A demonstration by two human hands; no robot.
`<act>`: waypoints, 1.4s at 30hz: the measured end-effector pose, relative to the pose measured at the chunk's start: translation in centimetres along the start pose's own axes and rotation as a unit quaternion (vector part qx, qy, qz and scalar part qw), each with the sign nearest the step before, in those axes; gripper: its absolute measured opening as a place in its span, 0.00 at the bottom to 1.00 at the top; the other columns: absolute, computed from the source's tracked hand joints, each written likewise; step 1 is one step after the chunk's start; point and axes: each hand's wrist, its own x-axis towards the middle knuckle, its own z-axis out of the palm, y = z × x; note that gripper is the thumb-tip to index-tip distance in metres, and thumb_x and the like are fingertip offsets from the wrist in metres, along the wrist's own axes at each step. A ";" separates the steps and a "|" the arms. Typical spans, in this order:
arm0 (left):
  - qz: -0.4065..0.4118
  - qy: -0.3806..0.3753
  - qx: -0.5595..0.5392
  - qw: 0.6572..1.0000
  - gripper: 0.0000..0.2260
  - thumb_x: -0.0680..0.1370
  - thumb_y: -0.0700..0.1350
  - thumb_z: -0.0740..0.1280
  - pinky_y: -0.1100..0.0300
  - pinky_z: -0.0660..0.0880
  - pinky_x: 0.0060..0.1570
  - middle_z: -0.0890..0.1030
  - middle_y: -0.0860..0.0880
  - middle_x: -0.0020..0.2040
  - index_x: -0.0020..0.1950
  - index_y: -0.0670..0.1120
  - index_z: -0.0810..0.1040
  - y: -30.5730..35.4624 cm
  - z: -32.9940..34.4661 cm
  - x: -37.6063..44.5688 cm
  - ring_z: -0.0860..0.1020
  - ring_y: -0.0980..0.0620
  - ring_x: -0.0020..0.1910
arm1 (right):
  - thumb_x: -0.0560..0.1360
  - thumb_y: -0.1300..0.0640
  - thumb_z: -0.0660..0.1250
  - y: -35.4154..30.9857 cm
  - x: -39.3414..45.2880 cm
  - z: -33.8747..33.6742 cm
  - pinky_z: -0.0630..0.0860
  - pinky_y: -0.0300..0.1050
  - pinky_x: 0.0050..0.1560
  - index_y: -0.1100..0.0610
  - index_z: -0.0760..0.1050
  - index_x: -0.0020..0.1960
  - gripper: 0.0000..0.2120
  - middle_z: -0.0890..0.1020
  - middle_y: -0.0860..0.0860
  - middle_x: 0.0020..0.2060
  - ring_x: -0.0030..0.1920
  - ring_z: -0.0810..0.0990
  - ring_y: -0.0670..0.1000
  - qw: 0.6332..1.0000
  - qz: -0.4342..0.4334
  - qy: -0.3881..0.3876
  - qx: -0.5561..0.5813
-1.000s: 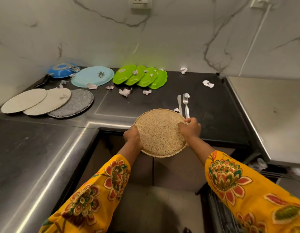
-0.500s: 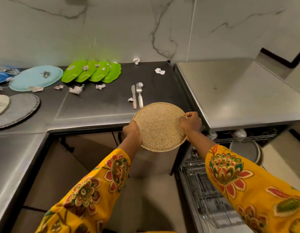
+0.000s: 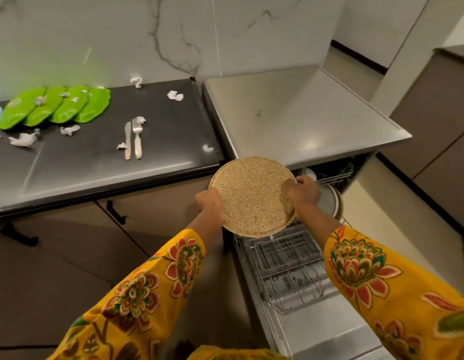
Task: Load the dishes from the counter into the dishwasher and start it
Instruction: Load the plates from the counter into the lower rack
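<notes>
a: what do the hands have?

b: the left hand [image 3: 209,203] and right hand [image 3: 302,194] each grip an edge of one speckled plate [image 3: 253,196], fingers curled round its rim. it hangs in the air above the rack [image 3: 285,266] of the open dishwasher [image 3: 303,331], not set down yet.

a: what's in the rack?

b: the near part looks bare wire. at the far end a pale plate [image 3: 329,201] stands on edge, with something white behind it that i can't make out.

a: so how far along?

b: early, i'd judge. on the counter [image 3: 173,141] to the left lie four green plates [image 3: 57,106], overlapping, a knife [image 3: 127,141] and a fork [image 3: 137,140] side by side, and scattered paper scraps [image 3: 24,139]. starting the machine is a long way off.
</notes>
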 end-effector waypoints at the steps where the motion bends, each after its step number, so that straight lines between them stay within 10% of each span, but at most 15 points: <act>1: 0.002 -0.003 0.009 1.000 0.07 0.80 0.39 0.52 0.54 0.71 0.48 0.73 0.47 0.41 0.53 0.42 0.68 -0.8 0.9 -0.3 0.73 0.49 0.44 | 0.75 0.54 0.65 0.7 0.4 -1.1 0.71 0.48 0.56 0.62 0.74 0.63 0.20 0.76 0.60 0.61 0.60 0.74 0.60 1.000 0.005 0.005 0.000; 10: 0.009 -0.034 0.095 0.995 0.13 0.80 0.39 0.55 0.56 0.71 0.40 0.67 0.49 0.38 0.36 0.48 0.63 -6.3 6.8 -2.3 0.68 0.53 0.33 | 0.74 0.57 0.65 6.3 3.1 -8.0 0.70 0.45 0.46 0.62 0.80 0.53 0.12 0.82 0.57 0.50 0.53 0.78 0.57 0.998 0.049 0.044 0.022; 20: -0.035 -0.043 0.102 0.993 0.10 0.81 0.34 0.54 0.53 0.70 0.47 0.74 0.44 0.42 0.49 0.40 0.74 -11.0 9.6 -2.1 0.72 0.49 0.37 | 0.73 0.60 0.66 12.4 3.9 -10.9 0.73 0.48 0.57 0.63 0.79 0.56 0.14 0.81 0.59 0.55 0.57 0.77 0.59 0.993 0.110 0.038 -0.002; 26: -0.064 -0.052 0.119 0.989 0.08 0.80 0.32 0.57 0.54 0.71 0.48 0.75 0.43 0.44 0.49 0.39 0.76 -12.7 11.1 -0.7 0.74 0.46 0.41 | 0.66 0.47 0.71 15.6 4.9 -9.9 0.76 0.56 0.59 0.52 0.70 0.67 0.31 0.72 0.58 0.63 0.58 0.76 0.60 0.975 0.166 -0.115 -0.088; 32: -0.083 -0.031 0.139 0.986 0.07 0.80 0.33 0.58 0.56 0.72 0.33 0.75 0.44 0.38 0.52 0.40 0.75 -14.5 13.7 2.4 0.74 0.48 0.36 | 0.75 0.41 0.63 17.9 5.5 -8.3 0.66 0.56 0.67 0.55 0.69 0.68 0.27 0.66 0.60 0.69 0.70 0.64 0.60 0.941 0.110 -0.242 -0.209; 37: -0.076 -0.041 0.177 0.980 0.12 0.80 0.33 0.57 0.55 0.72 0.51 0.76 0.38 0.59 0.39 0.45 0.70 -16.4 17.0 7.1 0.75 0.46 0.45 | 0.55 0.16 0.41 20.3 7.6 -5.7 0.64 0.59 0.68 0.55 0.65 0.69 0.57 0.70 0.62 0.66 0.69 0.65 0.62 0.903 0.081 -0.331 -0.263; 42: -0.092 -0.033 0.201 0.975 0.09 0.78 0.32 0.60 0.47 0.75 0.58 0.77 0.40 0.57 0.40 0.43 0.71 -18.4 20.7 11.4 0.76 0.44 0.55 | 0.69 0.29 0.61 23.6 10.5 -3.0 0.59 0.58 0.70 0.54 0.48 0.77 0.48 0.57 0.60 0.72 0.71 0.56 0.64 0.857 0.053 -0.373 -0.351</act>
